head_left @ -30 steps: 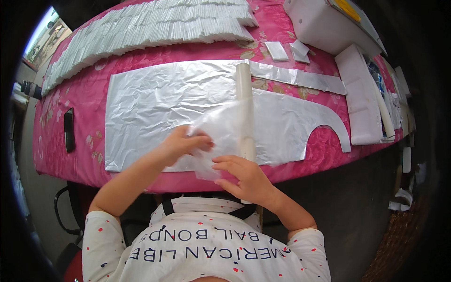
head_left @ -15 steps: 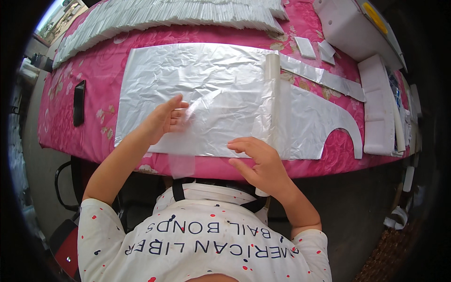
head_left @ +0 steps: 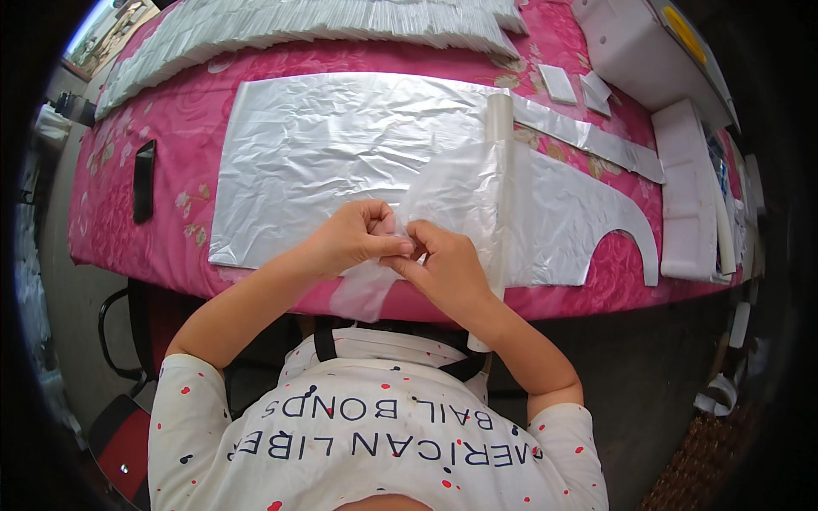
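A thin clear plastic film point(head_left: 443, 192) is gathered between my hands, and its loose tail point(head_left: 362, 294) hangs over the table's near edge. My left hand point(head_left: 362, 237) pinches it from the left side. Close against those fingers, my right hand point(head_left: 447, 268) has its thumb and fingertips closed on the film too. Just right of the hands a long roll of clear film point(head_left: 501, 153) lies front to back, joined to the film. Beneath all this is a flat, crinkled silvery-white plastic sheet point(head_left: 315, 145), with a curved cutout at its right end.
Pink floral cloth point(head_left: 192, 111) covers the table. A dark phone point(head_left: 144, 181) lies left. Long rows of folded white packets point(head_left: 315, 24) fill the far side. A silvery strip point(head_left: 588, 140), small white pieces point(head_left: 557, 84) and a white foam box point(head_left: 686, 192) are at right.
My hands have come together; the left moved right and both now pinch the film. The film is drawn into a bunch between them, and its tail has shifted right.
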{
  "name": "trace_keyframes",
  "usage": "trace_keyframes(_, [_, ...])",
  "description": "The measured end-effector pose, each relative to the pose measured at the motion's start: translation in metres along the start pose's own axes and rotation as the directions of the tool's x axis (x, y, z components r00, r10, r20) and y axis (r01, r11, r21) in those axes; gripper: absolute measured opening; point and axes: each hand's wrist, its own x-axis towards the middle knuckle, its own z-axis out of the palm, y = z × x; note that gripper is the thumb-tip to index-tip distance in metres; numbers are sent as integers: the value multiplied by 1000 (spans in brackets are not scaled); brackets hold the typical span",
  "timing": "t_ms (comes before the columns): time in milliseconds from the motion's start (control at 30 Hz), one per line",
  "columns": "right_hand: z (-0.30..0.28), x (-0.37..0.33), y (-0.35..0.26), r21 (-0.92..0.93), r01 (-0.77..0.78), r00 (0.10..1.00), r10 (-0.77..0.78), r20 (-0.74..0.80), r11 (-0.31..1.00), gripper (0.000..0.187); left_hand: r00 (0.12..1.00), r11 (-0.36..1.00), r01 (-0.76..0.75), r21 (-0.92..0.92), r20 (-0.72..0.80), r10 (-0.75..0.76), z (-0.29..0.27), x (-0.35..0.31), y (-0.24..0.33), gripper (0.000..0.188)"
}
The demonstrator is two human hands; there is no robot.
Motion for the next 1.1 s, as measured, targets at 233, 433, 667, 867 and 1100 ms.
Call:
trace_keyframes(233, [-41, -8, 29, 419, -93, 991, 123, -45, 903, 11, 996, 999, 4, -41, -89, -7, 5, 4, 6, 23])
trace_keyframes(433, [-179, -56, 102, 247, -116, 916, 200, -348, 962, 7, 975, 989, 144, 32, -177, -136, -15, 7, 0, 22])
trace_keyframes(667, [-322, -159, 179, -466, -646, 454, -187, -871, 605, 22, 977, 980, 181, 77, -131, -170, -26, 13, -2, 21])
trace_keyframes(867, [-133, -115, 61, -362, -490, 755, 179, -630, 793, 24, 971, 932, 197, 303, -191, -143, -44, 2, 7, 16])
trace_keyframes(1100, [-46, -102, 44, -297, -434, 901, 421, -109, 851, 48, 935, 908, 195, 371, -351, -57, -120, -20, 21, 14])
